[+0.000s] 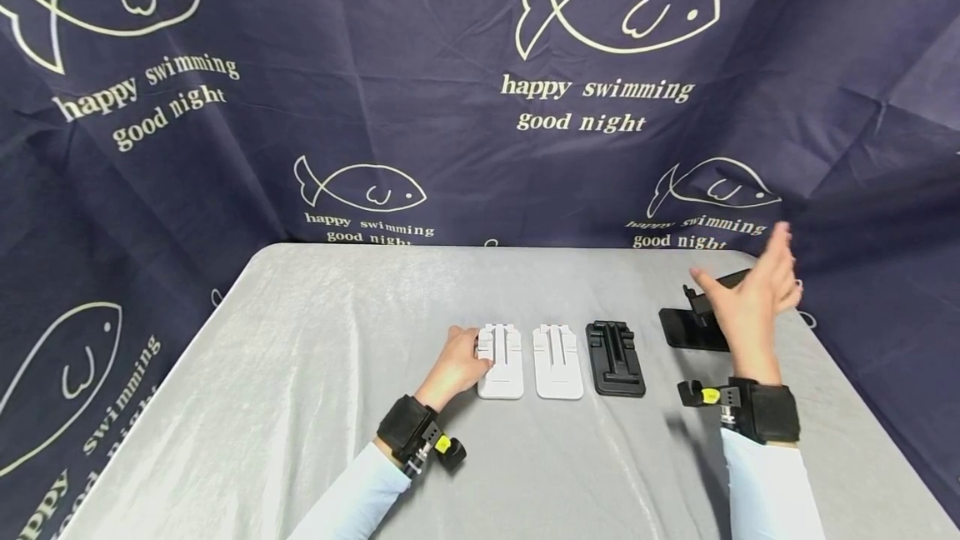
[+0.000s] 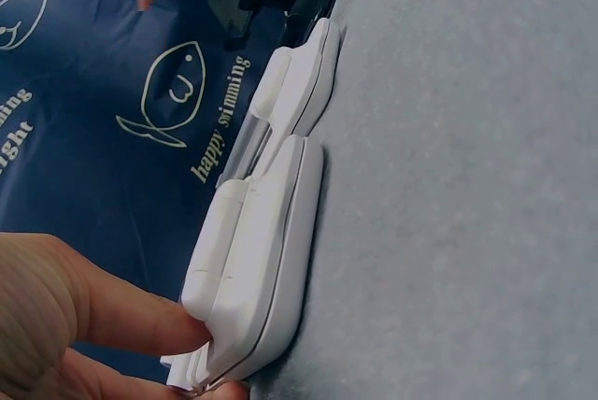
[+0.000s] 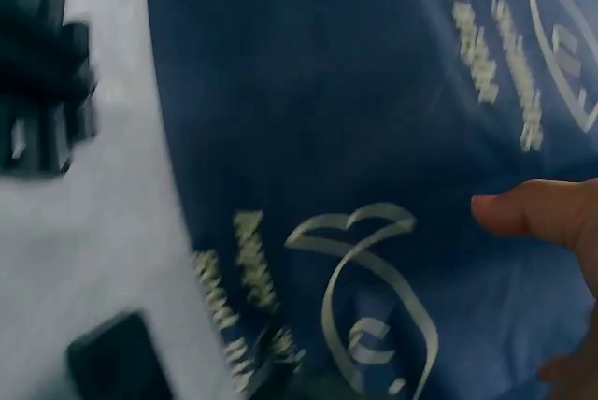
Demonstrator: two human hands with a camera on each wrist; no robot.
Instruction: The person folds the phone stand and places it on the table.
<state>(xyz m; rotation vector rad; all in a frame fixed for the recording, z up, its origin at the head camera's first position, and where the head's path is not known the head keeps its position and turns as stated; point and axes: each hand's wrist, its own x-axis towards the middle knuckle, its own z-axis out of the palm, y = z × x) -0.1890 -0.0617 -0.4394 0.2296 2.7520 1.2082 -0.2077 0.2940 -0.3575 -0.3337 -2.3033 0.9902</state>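
Note:
My left hand [image 1: 454,363] pinches the left edge of a white folding phone stand [image 1: 501,377], which lies folded on the table. In the left wrist view its thumb [image 2: 140,316] presses the side of that stand, with other fingertips at its lower end. A second folded white phone stand [image 1: 558,377] lies just to the right, and a folded black one [image 1: 617,361] beyond it. Raised over the table's right side, my right hand [image 1: 753,298] has its fingers extended and thumb spread, holding nothing. Behind it stands an unfolded black phone stand [image 1: 681,329], partly hidden by the hand.
A grey cloth covers the table [image 1: 337,340]. Dark blue fabric [image 1: 465,107] with fish drawings and lettering hangs behind and at both sides. Each wrist wears a black strap with a small camera [image 1: 450,450].

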